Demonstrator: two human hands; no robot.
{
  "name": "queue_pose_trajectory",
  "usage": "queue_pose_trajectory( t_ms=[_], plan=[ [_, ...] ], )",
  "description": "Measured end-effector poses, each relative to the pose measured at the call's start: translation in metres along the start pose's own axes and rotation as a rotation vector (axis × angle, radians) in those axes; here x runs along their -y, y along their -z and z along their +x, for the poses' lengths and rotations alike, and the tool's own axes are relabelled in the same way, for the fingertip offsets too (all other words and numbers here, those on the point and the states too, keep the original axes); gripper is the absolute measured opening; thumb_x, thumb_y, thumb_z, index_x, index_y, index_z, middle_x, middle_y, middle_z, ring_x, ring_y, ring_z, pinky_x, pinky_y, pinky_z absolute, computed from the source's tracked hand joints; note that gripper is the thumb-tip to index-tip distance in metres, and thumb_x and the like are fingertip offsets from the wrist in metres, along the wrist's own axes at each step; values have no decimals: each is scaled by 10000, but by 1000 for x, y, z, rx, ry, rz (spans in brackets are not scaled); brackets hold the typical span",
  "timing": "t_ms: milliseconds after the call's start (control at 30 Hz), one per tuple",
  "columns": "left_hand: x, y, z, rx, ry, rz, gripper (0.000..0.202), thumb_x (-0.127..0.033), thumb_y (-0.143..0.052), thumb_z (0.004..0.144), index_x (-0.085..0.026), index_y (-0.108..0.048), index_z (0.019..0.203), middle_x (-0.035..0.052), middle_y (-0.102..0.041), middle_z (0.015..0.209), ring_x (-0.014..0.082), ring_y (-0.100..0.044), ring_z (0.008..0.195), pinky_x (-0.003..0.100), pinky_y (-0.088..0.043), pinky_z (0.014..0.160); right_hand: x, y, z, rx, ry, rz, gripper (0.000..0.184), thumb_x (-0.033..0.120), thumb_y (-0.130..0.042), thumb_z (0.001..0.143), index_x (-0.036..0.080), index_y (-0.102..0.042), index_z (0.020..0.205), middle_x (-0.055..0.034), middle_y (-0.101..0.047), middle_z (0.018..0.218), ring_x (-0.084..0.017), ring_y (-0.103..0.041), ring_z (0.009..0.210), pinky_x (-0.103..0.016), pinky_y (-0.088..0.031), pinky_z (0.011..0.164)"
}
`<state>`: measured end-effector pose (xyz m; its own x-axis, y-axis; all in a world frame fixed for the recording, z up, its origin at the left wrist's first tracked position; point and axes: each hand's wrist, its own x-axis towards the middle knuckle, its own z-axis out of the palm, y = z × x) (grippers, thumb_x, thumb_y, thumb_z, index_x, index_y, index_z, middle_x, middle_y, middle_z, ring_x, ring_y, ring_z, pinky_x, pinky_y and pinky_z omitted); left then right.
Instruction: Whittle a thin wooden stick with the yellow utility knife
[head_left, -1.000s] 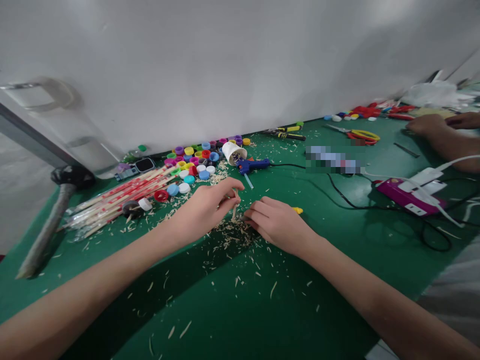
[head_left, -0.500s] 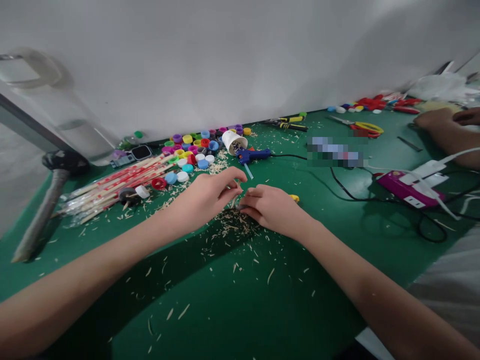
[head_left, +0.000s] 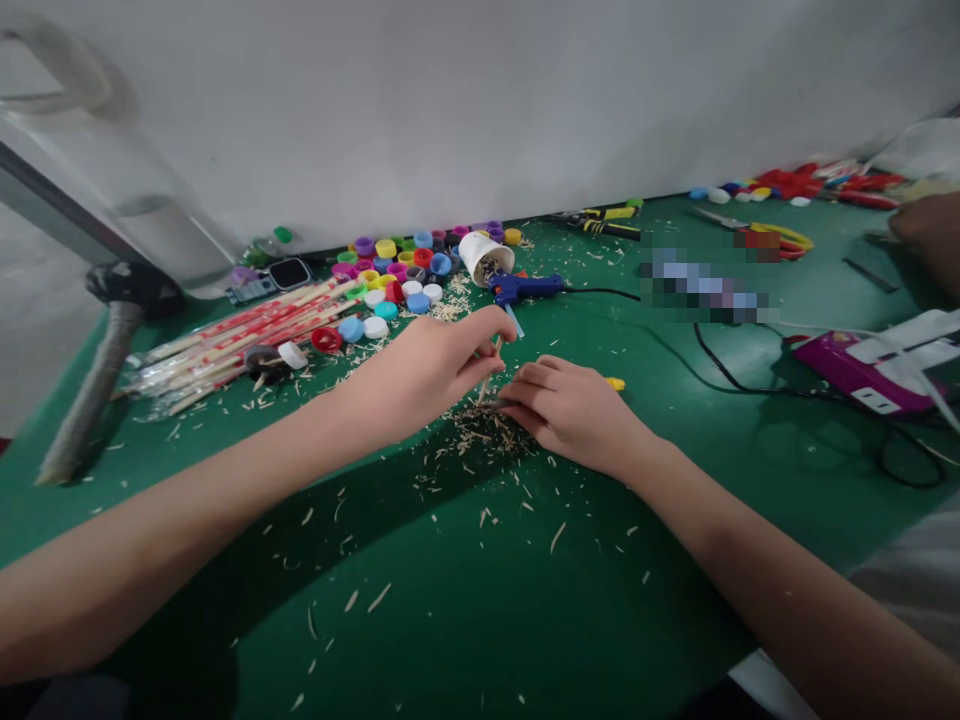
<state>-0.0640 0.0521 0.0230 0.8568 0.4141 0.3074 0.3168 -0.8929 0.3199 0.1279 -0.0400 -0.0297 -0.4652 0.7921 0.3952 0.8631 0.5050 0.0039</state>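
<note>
In front of the blue plastic glue gun [head_left: 529,289], your left fingers [head_left: 499,322] pinch a thin pale wooden stick [head_left: 485,387], your right fingers [head_left: 534,376] a slim grey tool [head_left: 503,403]; pale wood shavings [head_left: 480,432] suggest much paring done, the remainder unclear.

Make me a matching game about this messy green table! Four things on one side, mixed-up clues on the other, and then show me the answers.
Things:
A. Glue gun
B. Cup
C. Power strip
D. Left hand

Clues:
1. Purple, with white plugged into it
2. Pinching a thin pale stick
3. Blue, with a black cord
4. White and tipped over

Right pairs: A-3, B-4, C-1, D-2
</note>
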Motion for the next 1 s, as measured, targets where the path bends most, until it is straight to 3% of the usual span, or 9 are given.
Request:
queue_pose_trajectory(
  t_ms=[200,467,833,1000],
  plan=[
    [0,0,0,-2,-6,26,161,-253,-520,906,-205,-518,1060,0,-689,771,116,-661,674,199,-427,526,2,6,-1,-124,-109,102,218,280,-504,934,148,-678,941,-53,-667,898,-176,-565,805,-306,-440,676],
    [-1,2,2,-4,22,-9,135,-260,-535,900,-202,-519,1021,-1,-692,766,109,-659,674,195,-436,531,3,2,-1,-139,-15,-26,222,254,-487,938,151,-683,929,-47,-683,885,-165,-526,742,-303,-416,645],
    [-8,3,0,47,-22,-11,91,-237,-474,918,-203,-511,993,-10,-651,718,88,-603,588,197,-375,491,-2,1,6,70,-43,24,266,325,-458,955,207,-696,937,-21,-681,884,-160,-563,758,-308,-387,662],
    [-10,6,-1,86,-17,10,80,-230,-445,936,-200,-497,989,-7,-632,707,81,-567,560,203,-336,475,-1,-1,2,23,-15,24,273,336,-445,961,213,-688,966,-18,-684,896,-159,-575,782,-295,-391,650]
  ],
)
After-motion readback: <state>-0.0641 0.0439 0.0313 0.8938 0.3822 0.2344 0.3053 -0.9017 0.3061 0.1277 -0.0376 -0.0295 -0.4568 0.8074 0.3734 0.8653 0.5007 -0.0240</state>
